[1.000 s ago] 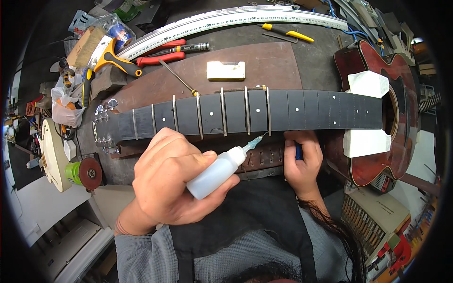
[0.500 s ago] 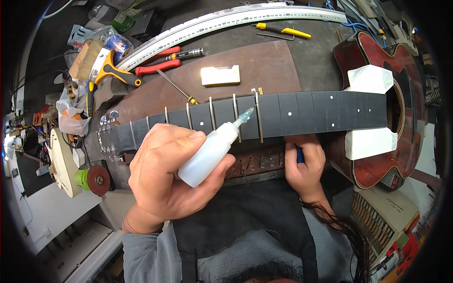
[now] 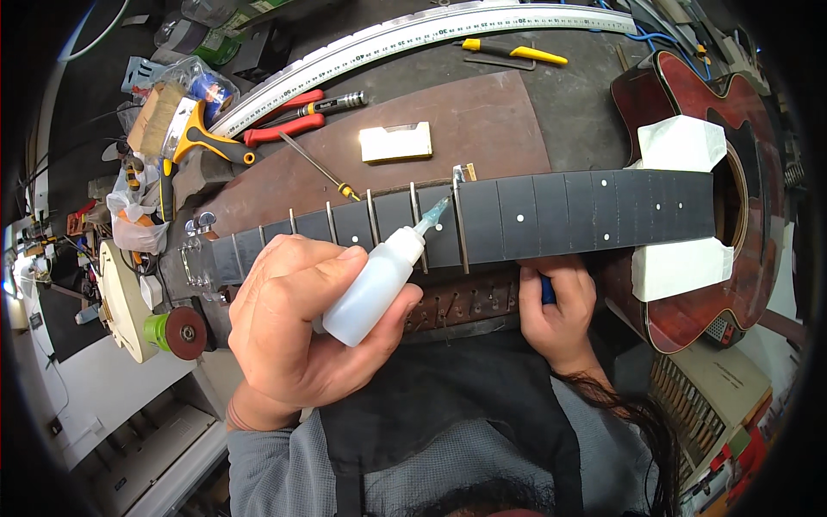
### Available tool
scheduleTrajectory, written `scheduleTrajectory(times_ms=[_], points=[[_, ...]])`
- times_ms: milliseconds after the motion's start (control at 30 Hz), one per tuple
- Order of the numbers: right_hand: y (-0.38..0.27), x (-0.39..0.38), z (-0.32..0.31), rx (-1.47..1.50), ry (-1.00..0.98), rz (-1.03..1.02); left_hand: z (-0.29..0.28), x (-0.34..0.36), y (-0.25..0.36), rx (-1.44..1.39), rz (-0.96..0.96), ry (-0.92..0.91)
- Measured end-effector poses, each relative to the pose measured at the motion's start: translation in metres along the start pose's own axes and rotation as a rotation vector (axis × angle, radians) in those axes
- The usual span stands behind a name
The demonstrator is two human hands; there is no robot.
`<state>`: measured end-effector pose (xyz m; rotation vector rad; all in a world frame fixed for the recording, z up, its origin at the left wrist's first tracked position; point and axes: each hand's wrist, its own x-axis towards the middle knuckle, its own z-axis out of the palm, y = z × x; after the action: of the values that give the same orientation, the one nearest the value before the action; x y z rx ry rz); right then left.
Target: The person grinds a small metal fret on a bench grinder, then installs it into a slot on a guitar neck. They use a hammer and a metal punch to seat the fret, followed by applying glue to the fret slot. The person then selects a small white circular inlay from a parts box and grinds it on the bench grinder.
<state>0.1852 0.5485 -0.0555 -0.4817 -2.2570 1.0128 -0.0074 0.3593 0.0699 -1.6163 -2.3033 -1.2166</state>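
Note:
My left hand point(image 3: 293, 336) grips a translucent squeeze bottle point(image 3: 364, 297), its thin tip point(image 3: 438, 211) angled over the black fretboard point(image 3: 560, 211), just left of the rightmost raised fret wire point(image 3: 463, 241). Beneath the neck's near edge, my right hand point(image 3: 556, 319) is closed around something blue point(image 3: 547, 293), mostly hidden. The red guitar body point(image 3: 672, 323) lies on the right, with white masking sheets point(image 3: 679, 142) on both sides of the fretboard's end. Several fret wires stand along the left half of the fretboard. The headstock point(image 3: 198, 263) has metal tuners.
Behind the neck are a brown mat point(image 3: 482, 121), a small pale block point(image 3: 395, 141), a screwdriver point(image 3: 319, 164), red-handled pliers point(image 3: 284, 129), a paintbrush point(image 3: 162, 129), a long ruler point(image 3: 422, 26) and a yellow knife point(image 3: 512, 52). A cream guitar body point(image 3: 121, 302) and sanding disc point(image 3: 185, 332) lie left.
The bottle's tip has risen from near the fretboard's lower edge to its upper half, beside the same fret. My left hand shifted slightly leftward with it; my right hand stays under the neck.

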Motion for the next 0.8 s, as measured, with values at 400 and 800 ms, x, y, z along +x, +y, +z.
scheduleTrajectory(times_ms=[400, 800], points=[[-0.0010, 0.0000, -0.0035, -0.010, -0.023, 0.005, -0.0008, 0.0023, 0.0033, 0.017, -0.005, -0.015], [-0.0006, 0.0002, -0.0014, 0.004, -0.013, -0.007, -0.0043, -0.0042, 0.0097, 0.000, -0.002, -0.052]])
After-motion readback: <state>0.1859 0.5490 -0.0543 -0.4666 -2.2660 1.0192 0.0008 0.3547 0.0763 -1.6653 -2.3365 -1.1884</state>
